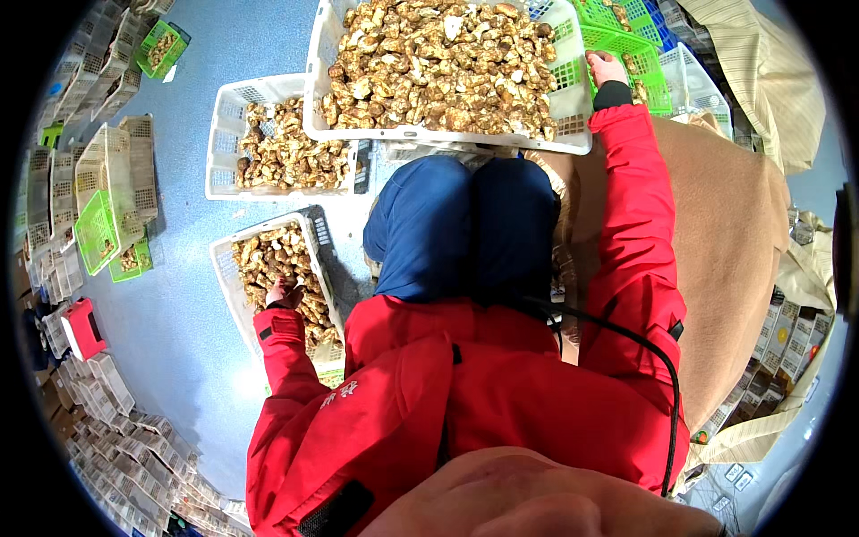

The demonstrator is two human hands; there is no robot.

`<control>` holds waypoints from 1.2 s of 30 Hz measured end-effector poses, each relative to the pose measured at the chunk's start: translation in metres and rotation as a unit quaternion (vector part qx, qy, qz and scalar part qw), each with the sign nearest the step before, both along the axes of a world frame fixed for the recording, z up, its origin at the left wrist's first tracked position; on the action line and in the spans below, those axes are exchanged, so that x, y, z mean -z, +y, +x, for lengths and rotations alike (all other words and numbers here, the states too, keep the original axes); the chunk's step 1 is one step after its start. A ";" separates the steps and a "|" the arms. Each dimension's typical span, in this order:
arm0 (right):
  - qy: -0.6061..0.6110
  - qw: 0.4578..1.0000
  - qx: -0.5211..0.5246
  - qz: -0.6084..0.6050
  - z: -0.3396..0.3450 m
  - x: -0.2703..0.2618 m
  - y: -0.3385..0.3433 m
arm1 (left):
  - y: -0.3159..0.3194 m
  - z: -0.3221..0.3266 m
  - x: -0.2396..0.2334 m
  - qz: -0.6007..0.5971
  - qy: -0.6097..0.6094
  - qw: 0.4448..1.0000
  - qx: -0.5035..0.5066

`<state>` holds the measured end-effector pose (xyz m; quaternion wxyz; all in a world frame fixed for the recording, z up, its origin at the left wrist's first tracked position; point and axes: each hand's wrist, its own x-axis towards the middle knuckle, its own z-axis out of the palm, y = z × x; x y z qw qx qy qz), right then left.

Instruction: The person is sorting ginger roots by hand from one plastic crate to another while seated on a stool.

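Observation:
My left hand point(286, 294) is low over a white plastic crate point(225, 258) of brown-and-cream mushrooms point(274, 258), on my left. Its fingers are partly spread among the mushrooms, and whether they grip one is unclear. On the other side, my right arm stretches forward. My right hand point(607, 68) is beside a green plastic basket point(654, 64), between it and the right wall of a large white crate point(443, 136). Its fingers look curled, and what they hold, if anything, is hidden. Many mushrooms point(439, 74) are heaped in that large crate in front of my knees.
Another white crate point(216, 151) of mushrooms stands at front left, partly under the large crate. A brown blanket point(718, 248) covers something on my right. White crates point(107, 168) and small green baskets point(161, 50) line the left side of the blue floor point(181, 268). A black cable point(661, 356) crosses my right sleeve.

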<state>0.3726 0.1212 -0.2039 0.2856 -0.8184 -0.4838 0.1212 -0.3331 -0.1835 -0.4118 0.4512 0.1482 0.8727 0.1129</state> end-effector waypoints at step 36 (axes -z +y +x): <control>0.317 0.867 -0.381 -0.041 -0.232 -0.091 -0.041 | 0.217 0.283 -0.282 0.306 -0.510 0.793 0.134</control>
